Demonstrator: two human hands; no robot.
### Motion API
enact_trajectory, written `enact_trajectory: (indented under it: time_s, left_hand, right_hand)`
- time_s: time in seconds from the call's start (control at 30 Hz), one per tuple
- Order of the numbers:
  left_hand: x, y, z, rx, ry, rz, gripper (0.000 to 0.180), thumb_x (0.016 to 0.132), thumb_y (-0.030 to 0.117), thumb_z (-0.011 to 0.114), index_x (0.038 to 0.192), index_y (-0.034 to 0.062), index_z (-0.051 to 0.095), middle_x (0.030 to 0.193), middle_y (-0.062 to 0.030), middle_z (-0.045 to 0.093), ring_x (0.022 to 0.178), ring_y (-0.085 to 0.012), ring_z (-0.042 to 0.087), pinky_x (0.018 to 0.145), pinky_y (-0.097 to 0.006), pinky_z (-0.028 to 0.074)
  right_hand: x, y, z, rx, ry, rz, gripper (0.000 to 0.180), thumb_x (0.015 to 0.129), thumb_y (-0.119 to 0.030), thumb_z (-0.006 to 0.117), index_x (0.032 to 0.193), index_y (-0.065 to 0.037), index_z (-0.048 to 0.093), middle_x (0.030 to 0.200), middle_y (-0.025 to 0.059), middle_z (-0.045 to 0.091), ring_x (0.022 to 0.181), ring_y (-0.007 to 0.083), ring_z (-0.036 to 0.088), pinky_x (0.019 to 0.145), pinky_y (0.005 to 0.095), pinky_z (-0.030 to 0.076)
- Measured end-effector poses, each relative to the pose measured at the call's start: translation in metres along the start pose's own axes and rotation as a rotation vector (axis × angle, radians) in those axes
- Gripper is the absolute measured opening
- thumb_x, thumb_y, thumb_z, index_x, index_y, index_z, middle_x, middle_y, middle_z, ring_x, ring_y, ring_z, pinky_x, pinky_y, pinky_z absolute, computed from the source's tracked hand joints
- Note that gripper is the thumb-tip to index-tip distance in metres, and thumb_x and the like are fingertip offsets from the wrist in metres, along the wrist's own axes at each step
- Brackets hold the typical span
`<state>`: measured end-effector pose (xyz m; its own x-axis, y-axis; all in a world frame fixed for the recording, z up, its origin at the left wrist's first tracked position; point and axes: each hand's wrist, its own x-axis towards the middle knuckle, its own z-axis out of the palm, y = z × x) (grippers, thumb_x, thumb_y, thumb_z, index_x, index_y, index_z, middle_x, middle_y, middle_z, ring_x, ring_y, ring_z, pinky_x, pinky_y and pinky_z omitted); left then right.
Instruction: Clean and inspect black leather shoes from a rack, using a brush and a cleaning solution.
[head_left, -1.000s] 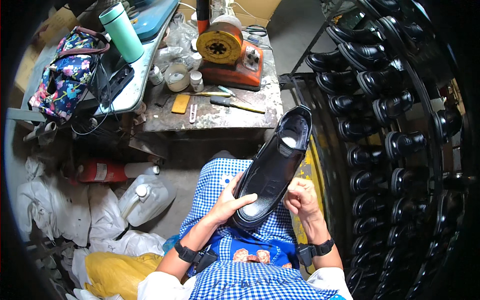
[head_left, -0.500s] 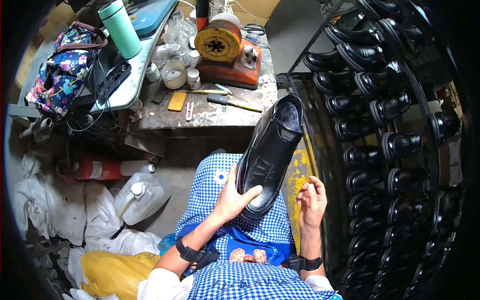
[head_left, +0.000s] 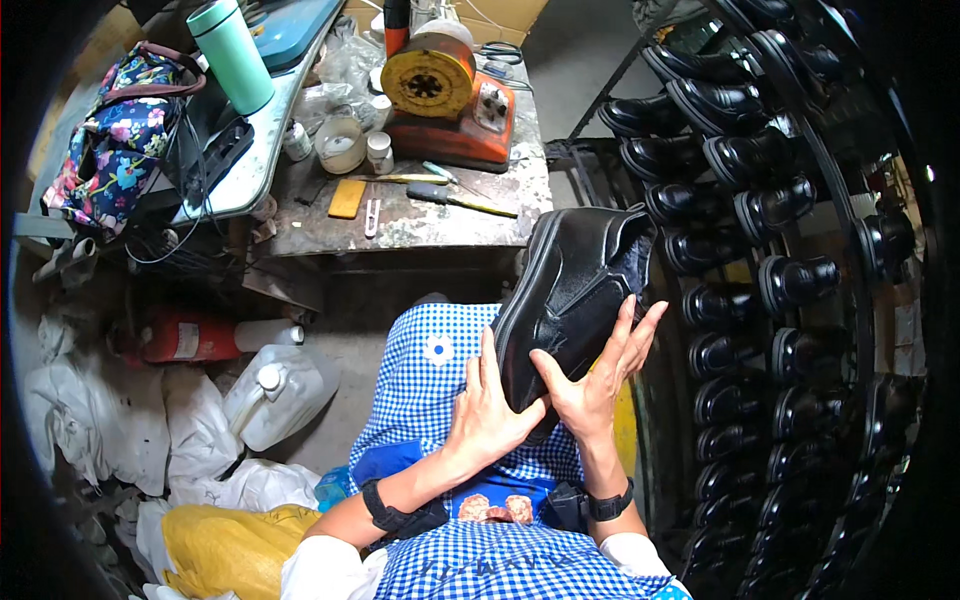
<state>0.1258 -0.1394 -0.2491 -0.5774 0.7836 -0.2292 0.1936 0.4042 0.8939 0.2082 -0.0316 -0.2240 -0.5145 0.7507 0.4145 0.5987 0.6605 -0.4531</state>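
A black leather shoe (head_left: 570,300) is held above my lap, tilted on its side with its opening up and to the right and its toe pointing down toward me. My left hand (head_left: 490,415) grips the toe end, fingers along the sole edge. Around the upper from the right wraps my right hand (head_left: 600,375), its thumb on the leather and its fingers along the far side near the opening. Beneath lies my blue checked apron (head_left: 400,370). The toe tip is partly hidden behind my hands.
Ahead stands a worn workbench (head_left: 400,222) with an orange grinding machine (head_left: 450,130), a dark-handled tool (head_left: 460,200) and a yellow block (head_left: 347,198). A rack of black shoes (head_left: 725,300) rises at the right. A white jug (head_left: 280,395) and sacks (head_left: 235,540) lie at the left.
My right hand has come in from the right and taken hold of the shoe. The shoe has rolled so its side faces up, and its opening has swung right.
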Motion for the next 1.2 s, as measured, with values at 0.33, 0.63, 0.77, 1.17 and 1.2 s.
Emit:
enact_trajectory:
  time_s: [0.33,0.63,0.77,1.17,1.2]
  left_hand:
    - [0.0,0.007,0.001,0.013,-0.059,-0.009,0.102,0.068,0.034,0.074,0.139,-0.0042,0.011,0.124,-0.028,0.039,0.112,-0.0401,0.046,0.094,-0.041,0.04]
    - [-0.005,-0.06,-0.048,-0.722,-0.027,0.011,0.084,0.073,0.015,0.072,0.136,-0.0081,0.022,0.136,-0.0202,0.036,0.128,-0.0255,0.032,0.107,-0.035,0.023]
    - [-0.034,-0.093,-0.099,-0.675,0.186,0.029,0.083,0.073,0.012,0.07,0.137,-0.0077,0.02,0.14,-0.0203,0.029,0.131,-0.0254,0.028,0.108,-0.034,0.02]
    - [-0.071,-0.118,-0.136,-0.201,0.646,-0.261,0.088,0.069,0.026,0.075,0.135,-0.0057,0.027,0.119,-0.026,0.052,0.11,-0.0306,0.053,0.093,-0.034,0.04]
    - [-0.071,-0.114,-0.136,-0.189,0.607,-0.333,0.089,0.068,0.028,0.076,0.135,-0.005,0.028,0.12,-0.0281,0.05,0.112,-0.0344,0.052,0.094,-0.036,0.04]
  right_hand:
    - [0.023,0.02,0.011,0.05,0.292,0.084,0.091,0.073,-0.017,0.071,0.142,-0.004,0.014,0.148,0.0229,0.007,0.137,0.0365,0.009,0.109,0.0459,0.011]
    - [0.036,0.05,0.011,0.788,0.485,0.45,0.021,0.092,-0.011,0.051,0.106,0.002,0.058,0.101,0.0047,0.059,0.094,0.0123,0.051,0.086,0.0238,0.039]
    - [0.066,0.034,0.06,0.77,0.109,0.376,0.019,0.09,-0.013,0.054,0.102,0.001,0.06,0.098,0.0035,0.061,0.085,0.0095,0.053,0.079,0.0225,0.042]
    - [0.148,0.055,0.252,-0.291,-0.362,-0.418,0.035,0.077,-0.031,0.064,0.104,-0.011,0.054,0.101,0.0109,0.055,0.098,0.0311,0.05,0.084,0.0488,0.037]
    - [0.151,0.055,0.25,-0.286,-0.357,-0.468,0.032,0.078,-0.03,0.064,0.101,-0.01,0.054,0.099,0.0107,0.055,0.096,0.0305,0.05,0.082,0.0478,0.037]
